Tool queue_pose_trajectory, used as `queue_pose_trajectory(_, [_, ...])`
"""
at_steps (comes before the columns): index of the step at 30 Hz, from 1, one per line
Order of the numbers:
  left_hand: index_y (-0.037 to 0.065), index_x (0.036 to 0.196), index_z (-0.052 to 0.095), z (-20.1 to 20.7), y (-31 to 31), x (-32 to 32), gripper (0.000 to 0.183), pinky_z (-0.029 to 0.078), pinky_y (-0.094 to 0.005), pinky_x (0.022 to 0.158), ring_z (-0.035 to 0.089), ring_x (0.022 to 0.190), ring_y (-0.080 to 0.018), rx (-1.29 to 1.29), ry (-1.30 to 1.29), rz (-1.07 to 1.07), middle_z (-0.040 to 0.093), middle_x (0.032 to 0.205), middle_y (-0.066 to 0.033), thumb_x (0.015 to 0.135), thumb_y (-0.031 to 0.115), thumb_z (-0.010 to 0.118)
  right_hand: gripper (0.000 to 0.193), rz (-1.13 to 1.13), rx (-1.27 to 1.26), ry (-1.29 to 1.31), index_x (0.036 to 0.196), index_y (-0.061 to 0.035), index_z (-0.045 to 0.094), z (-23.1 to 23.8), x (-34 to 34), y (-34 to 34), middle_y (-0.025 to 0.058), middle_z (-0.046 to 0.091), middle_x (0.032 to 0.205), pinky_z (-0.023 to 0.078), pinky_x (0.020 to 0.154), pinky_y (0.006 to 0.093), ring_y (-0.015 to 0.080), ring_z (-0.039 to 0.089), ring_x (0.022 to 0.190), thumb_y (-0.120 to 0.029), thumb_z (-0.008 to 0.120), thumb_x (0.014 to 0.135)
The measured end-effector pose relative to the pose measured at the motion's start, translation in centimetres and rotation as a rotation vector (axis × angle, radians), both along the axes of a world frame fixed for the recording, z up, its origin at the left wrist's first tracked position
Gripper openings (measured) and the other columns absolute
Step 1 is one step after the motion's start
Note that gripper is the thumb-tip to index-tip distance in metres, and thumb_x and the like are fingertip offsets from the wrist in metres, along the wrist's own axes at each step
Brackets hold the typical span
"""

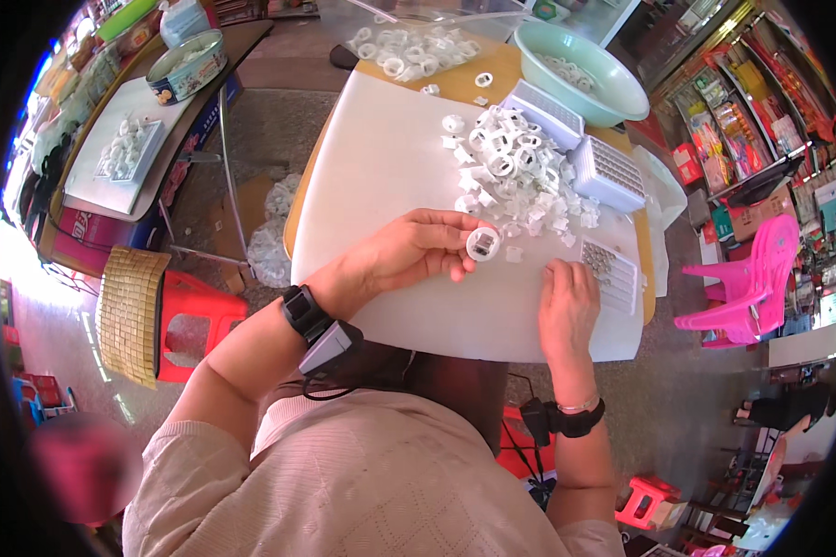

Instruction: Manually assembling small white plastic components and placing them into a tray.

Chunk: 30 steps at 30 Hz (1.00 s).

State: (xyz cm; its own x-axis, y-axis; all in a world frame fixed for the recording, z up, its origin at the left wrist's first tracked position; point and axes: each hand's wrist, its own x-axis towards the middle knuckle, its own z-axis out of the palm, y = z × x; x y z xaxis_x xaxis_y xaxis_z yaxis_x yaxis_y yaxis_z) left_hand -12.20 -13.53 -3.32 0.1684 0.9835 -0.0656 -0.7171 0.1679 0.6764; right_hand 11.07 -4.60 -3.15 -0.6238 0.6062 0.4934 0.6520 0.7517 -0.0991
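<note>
In the head view, we see our left hand pinching a white round part between thumb and fingers, the other fingers loosely curled. The part is held up over the near half of the white board, its dark centre facing us. Our right hand is back up, fingers bent and close together, at the left edge of a shallow white tray with small metallic bits in it; we cannot tell whether the fingertips grip anything. Beyond both hands we find a heap of white plastic pieces, with 2 white gridded trays along its right side. A pale green basin sits behind them, and 1 white ring lies apart, beyond the heap.
</note>
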Motion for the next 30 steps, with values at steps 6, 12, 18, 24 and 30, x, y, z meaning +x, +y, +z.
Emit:
queue_pose_trajectory(6, [-0.008, 0.120, 0.053, 0.3, 0.0, -0.1, 0.030, 0.054, -0.0249, 0.062, 0.063, 0.073, -0.0150, 0.035, -0.092, -0.059, 0.063, 0.095, -0.0114, 0.094, 0.006, 0.047, 0.006, 0.023, -0.171, -0.017, 0.087, -0.0019, 0.059, 0.7, 0.3, 1.1, 0.0112, 0.057, 0.082, 0.044, 0.077, 0.0430, 0.0302, 0.056, 0.084, -0.007, 0.057, 0.085])
queue_pose_trajectory(12, [-0.005, 0.119, 0.055, -0.6, 0.0, 0.1, 0.036, 0.050, -0.0229, 0.056, 0.062, 0.069, -0.0131, 0.029, -0.049, -0.034, 0.063, 0.090, -0.0091, 0.097, 0.023, 0.051, 0.006, 0.013, -0.536, 0.405, 0.088, -0.0017, 0.063, 4.2, -1.9, -2.2, 0.0103, 0.060, 0.082, 0.048, 0.066, 0.0344, 0.0258, 0.059, 0.076, -0.002, 0.063, 0.082])
queue_pose_trajectory(18, [-0.003, 0.115, 0.058, -0.1, -0.2, 0.2, 0.038, 0.044, -0.0201, 0.050, 0.057, 0.064, -0.0089, 0.026, 0.090, -0.052, 0.061, 0.078, -0.0056, 0.099, 0.030, 0.048, 0.013, 0.417, -0.257, 0.488, 0.087, -0.0021, 0.063, 5.0, -5.3, -3.5, 0.0077, 0.060, 0.082, 0.048, 0.064, 0.0340, 0.0245, 0.058, 0.075, 0.004, 0.068, 0.076])
queue_pose_trajectory(24, [-0.003, 0.109, 0.062, -0.4, 0.0, 0.2, 0.037, 0.043, -0.0208, 0.050, 0.053, 0.060, -0.0083, 0.069, 0.145, -0.075, 0.058, 0.075, -0.0038, 0.098, 0.031, 0.050, 0.014, 0.389, -0.162, 0.368, 0.086, -0.0028, 0.061, 4.5, -5.7, -3.7, 0.0074, 0.058, 0.080, 0.047, 0.062, 0.0355, 0.0248, 0.056, 0.074, 0.004, 0.067, 0.076])
queue_pose_trajectory(30, [-0.003, 0.114, 0.060, -0.2, -0.2, 0.3, 0.036, 0.044, -0.0219, 0.056, 0.055, 0.068, -0.0092, 0.041, 0.156, -0.079, 0.060, 0.081, -0.0040, 0.097, 0.028, 0.052, 0.011, 0.309, -0.383, 0.416, 0.086, -0.0027, 0.061, 4.6, -5.6, -3.8, 0.0073, 0.058, 0.081, 0.047, 0.061, 0.0331, 0.0226, 0.057, 0.073, 0.004, 0.065, 0.078])
